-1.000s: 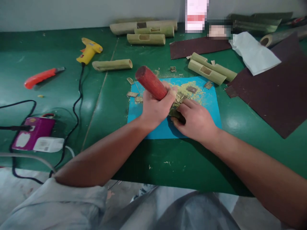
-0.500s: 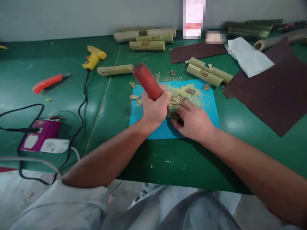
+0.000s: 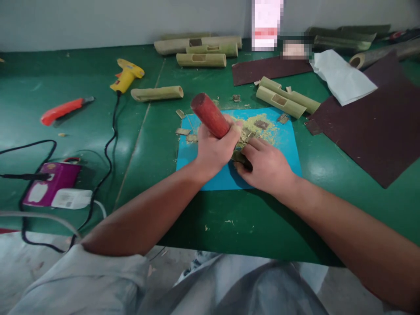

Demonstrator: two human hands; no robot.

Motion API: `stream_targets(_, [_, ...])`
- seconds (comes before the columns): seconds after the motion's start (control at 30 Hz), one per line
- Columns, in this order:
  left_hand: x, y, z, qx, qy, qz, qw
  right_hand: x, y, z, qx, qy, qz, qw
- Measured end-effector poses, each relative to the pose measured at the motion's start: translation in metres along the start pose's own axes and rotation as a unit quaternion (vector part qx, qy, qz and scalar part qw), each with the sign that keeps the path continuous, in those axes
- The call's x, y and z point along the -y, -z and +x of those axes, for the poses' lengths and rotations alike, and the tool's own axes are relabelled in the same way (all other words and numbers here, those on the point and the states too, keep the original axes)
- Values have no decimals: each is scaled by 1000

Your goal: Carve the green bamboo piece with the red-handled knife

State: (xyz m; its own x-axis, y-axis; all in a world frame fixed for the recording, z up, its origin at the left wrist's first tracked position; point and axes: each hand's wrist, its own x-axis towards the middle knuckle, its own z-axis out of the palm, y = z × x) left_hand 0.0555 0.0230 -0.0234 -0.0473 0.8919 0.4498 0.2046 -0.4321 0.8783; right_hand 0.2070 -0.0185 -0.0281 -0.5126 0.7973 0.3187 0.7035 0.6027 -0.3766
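My left hand [image 3: 215,151] is closed around a tool with a red wooden handle [image 3: 210,115] that slants up and to the left; its working end is hidden behind my fingers. My right hand [image 3: 266,165] presses down on a dark green bamboo piece [image 3: 240,158], fingers wrapped over it, on a blue cutting mat [image 3: 285,146]. Yellowish shavings and small chips [image 3: 257,124] lie heaped on the mat just beyond both hands.
Cut bamboo tubes lie at the back [image 3: 201,59], mid-left [image 3: 157,93] and right of the mat [image 3: 284,99]. A yellow glue gun [image 3: 126,75], an orange utility knife [image 3: 62,110] and a purple box [image 3: 52,183] with cables sit left. Dark sandpaper sheets [image 3: 370,127] and white paper [image 3: 341,76] lie right.
The red handle has rocked slightly, tipping up and then back down, while both hands stay on the bamboo piece. The view shifted a little.
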Motion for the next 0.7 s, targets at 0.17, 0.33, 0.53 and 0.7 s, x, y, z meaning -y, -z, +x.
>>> stream_targets(0.17, [-5, -2, -1, -19, -4, -6, 1000, 1, 0, 0, 5, -2, -10, 1000])
stream_targets(0.33, [-4, -3, -1, -18, -3, -8, 1000, 1, 0, 1, 8, -5, -10, 1000])
stream_targets(0.53, [-2, -2, -1, -11, -6, -13, 1000, 1, 0, 0, 3, -1, -1, 1000])
stream_targets(0.7, [-1, -2, -2, -8, -19, -12, 1000, 1, 0, 0, -1, 1, 2, 1000])
